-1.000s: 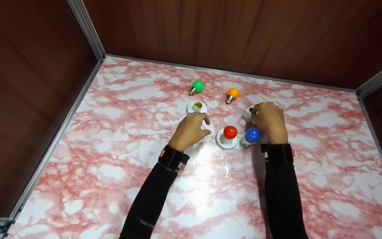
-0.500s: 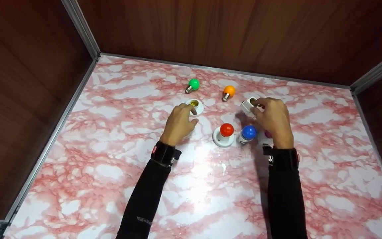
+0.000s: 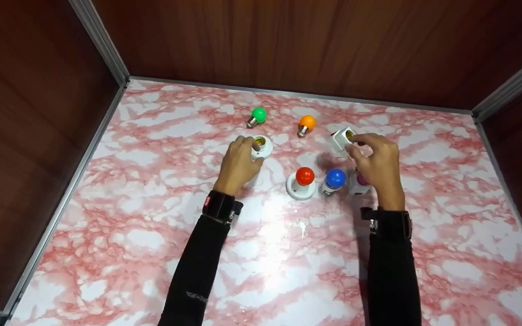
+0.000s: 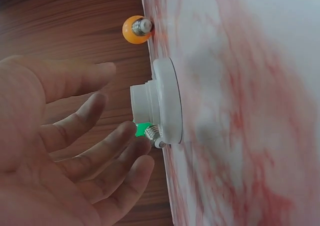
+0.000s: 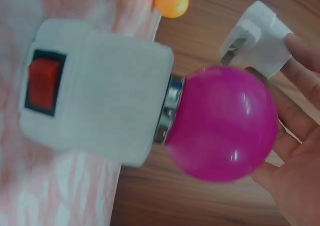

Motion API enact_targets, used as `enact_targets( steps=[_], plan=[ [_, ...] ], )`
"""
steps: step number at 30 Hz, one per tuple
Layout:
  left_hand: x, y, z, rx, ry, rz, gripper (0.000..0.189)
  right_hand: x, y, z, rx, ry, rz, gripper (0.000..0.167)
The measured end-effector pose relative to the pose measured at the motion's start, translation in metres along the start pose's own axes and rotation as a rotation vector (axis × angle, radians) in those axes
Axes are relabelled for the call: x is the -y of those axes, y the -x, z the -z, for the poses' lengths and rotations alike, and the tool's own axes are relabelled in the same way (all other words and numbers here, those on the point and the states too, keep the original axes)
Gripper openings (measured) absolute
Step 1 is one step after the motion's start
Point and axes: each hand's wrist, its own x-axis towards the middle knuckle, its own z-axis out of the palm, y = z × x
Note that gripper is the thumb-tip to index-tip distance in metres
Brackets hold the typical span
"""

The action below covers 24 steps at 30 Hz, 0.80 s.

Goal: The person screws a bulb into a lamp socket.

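Observation:
In the head view my right hand [image 3: 379,165] pinches a white plug-in bulb socket [image 3: 341,141] at its open end. Raised and tilted, this socket shows its metal prongs [image 5: 234,50] in the right wrist view. Below that hand stands a magenta bulb [image 5: 222,123] in a white socket with a red switch [image 5: 45,83]. My left hand [image 3: 237,164], fingers loosely bent, is beside a round white bulb holder [image 3: 264,153] with nothing screwed in. A gap separates its fingers from the holder [image 4: 170,100] in the left wrist view.
Behind the holders lie a loose green bulb [image 3: 258,114] and a loose orange bulb [image 3: 307,122]. A red bulb [image 3: 305,176] in a round base and a blue bulb [image 3: 335,178] in a white socket stand between the arms. Wood-look walls [image 3: 288,45] bound the marbled table [image 3: 152,271].
The right hand has lifted and tilted the plug-in socket, drawing back a little and uncovering the magenta bulb. My left hand has moved left and forward to the round holder. The head view has shifted slightly.

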Motion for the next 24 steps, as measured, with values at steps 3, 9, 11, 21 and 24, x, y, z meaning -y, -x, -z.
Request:
enact_targets(
  steps=[3, 9, 11, 21, 24],
  plan=[
    [0.0, -0.01, -0.001, -0.001, 0.016, 0.019, 0.038, -0.002, 0.002, 0.005, -0.015, -0.006, 0.0, 0.017],
    [0.005, -0.03, -0.004, -0.029, 0.042, 0.021, 0.055, -0.004, 0.009, 0.011, -0.024, -0.035, 0.016, 0.016],
    [0.009, -0.037, -0.006, -0.038, 0.057, 0.002, 0.059, -0.006, 0.012, 0.01, -0.026, -0.043, 0.027, 0.015],
    [0.018, -0.077, 0.001, 0.204, 0.003, -0.029, 0.074, -0.011, 0.019, 0.016, -0.086, -0.219, -0.005, 0.012],
    [0.013, -0.09, 0.003, 0.27, -0.02, -0.035, 0.076, -0.014, 0.019, 0.023, -0.095, -0.277, 0.003, 0.012]
  ],
)
